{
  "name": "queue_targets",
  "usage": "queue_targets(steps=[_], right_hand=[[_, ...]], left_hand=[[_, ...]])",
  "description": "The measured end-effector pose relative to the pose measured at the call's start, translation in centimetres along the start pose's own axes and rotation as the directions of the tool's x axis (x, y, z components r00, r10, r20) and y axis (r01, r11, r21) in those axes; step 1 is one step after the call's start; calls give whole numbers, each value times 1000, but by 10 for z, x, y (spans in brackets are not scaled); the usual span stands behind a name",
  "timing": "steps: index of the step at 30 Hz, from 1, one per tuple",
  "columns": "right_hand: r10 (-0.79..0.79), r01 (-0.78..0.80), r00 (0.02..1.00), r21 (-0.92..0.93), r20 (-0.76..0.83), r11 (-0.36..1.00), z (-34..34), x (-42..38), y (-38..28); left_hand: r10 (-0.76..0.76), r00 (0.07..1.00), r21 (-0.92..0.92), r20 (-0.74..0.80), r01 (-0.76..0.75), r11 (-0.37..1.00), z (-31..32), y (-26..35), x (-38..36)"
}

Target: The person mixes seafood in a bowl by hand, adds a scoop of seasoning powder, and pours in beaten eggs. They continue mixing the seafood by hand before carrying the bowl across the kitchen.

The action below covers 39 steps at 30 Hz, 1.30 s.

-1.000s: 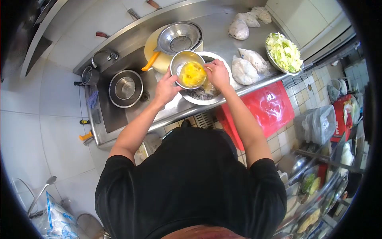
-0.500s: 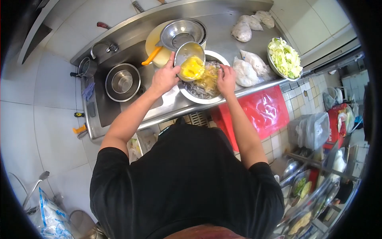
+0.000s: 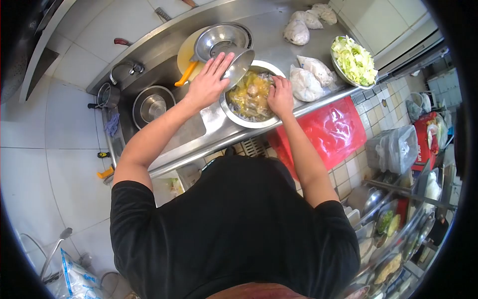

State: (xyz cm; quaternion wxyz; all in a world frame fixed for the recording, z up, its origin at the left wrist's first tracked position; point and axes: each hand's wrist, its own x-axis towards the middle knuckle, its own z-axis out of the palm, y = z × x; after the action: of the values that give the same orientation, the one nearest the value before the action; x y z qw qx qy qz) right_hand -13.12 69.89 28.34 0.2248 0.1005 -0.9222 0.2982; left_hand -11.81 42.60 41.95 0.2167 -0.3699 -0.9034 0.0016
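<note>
My left hand [image 3: 210,82] holds a small steel bowl [image 3: 240,67], which is tipped steeply over a wide metal basin [image 3: 247,123]. Inside the basin lies a yellow, egg-like liquid [image 3: 251,92] over greyish pieces. My right hand [image 3: 280,98] rests at the basin's right rim, its fingers bent inward; whether they grip the rim or something in the basin is hidden. Just behind the small bowl sits a steel strainer [image 3: 221,40] with an orange handle [image 3: 185,74], on top of a pale round container.
Knotted bags [image 3: 305,87] of pale food lie right of the basin, beside a bowl of chopped cabbage [image 3: 353,61]. More bags [image 3: 297,32] stand behind. At left, the sink [image 3: 186,130] holds nested steel bowls [image 3: 153,107]. A red sheet [image 3: 326,134] is below the counter edge.
My left hand has tipped the small bowl further, and its yellow contents are now in the basin. My right hand stays at the rim. The whole view has shifted slightly.
</note>
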Motion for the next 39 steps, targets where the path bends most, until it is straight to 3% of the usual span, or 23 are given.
queue_targets(steps=[8, 11, 15, 16, 19, 20, 23, 24, 26, 27, 28, 29, 30, 32, 35, 38, 39], right_hand=[[62, -64, 997, -49, -53, 997, 4, -1, 2], [87, -94, 993, -78, -85, 993, 6, -5, 4], [145, -153, 985, -91, -90, 984, 5, -6, 5], [133, -141, 987, -96, -91, 985, 8, -7, 9], [78, -85, 994, -96, -74, 992, 11, -6, 9], [60, -67, 995, -87, -77, 994, 9, -4, 7], [84, -89, 993, -65, -79, 994, 3, -2, -2], [102, -106, 992, -62, -77, 992, 2, -2, -3], [139, -143, 987, -47, -81, 989, 3, -1, -6], [159, -163, 984, -42, -84, 986, 2, 0, -6], [154, -159, 983, -41, -97, 986, 5, -1, -3], [159, -162, 983, -35, -90, 986, 4, -1, -3], [164, -167, 983, -30, -82, 986, 4, -2, -3], [209, -212, 974, -31, -86, 977, 5, -2, -3], [347, -353, 933, -62, -90, 933, 8, 2, -2], [419, -418, 908, -97, -14, 903, 10, 6, 2], [454, -451, 891, -99, 18, 887, 8, 5, 2]], left_hand=[[67, 990, -13, -127, -70, 997, -22, 6, 14], [93, 996, -39, 17, -92, 995, -5, 12, -2], [-155, 986, -110, -63, 148, 983, -4, 10, -20], [-139, 990, -125, -39, 133, 983, -1, 8, -28], [-380, 924, -350, -40, 344, 872, 4, -4, -55], [-519, 840, -440, -155, 412, 798, 2, -6, -61], [-779, 602, -613, -175, 553, 564, 0, -44, -98], [-827, 522, -549, -212, 636, 542, 8, -59, -118], [-947, 307, -665, -96, 688, 291, 19, -84, -162], [-956, 268, -655, -118, 702, 278, 36, -99, -192], [-984, 173, -671, -51, 723, 162, 66, -117, -229], [-996, 68, -570, -53, 817, 86, 84, -125, -259], [-976, -110, -656, 186, 726, -207, 112, -134, -295], [-915, -285, -620, 287, 672, -404, 152, -133, -350], [-872, -314, -464, 375, 750, -470, 211, -123, -415], [-682, -476, -562, 556, 390, -730, 197, -121, -403], [-684, -457, -572, 569, 378, -728, 193, -131, -403]])
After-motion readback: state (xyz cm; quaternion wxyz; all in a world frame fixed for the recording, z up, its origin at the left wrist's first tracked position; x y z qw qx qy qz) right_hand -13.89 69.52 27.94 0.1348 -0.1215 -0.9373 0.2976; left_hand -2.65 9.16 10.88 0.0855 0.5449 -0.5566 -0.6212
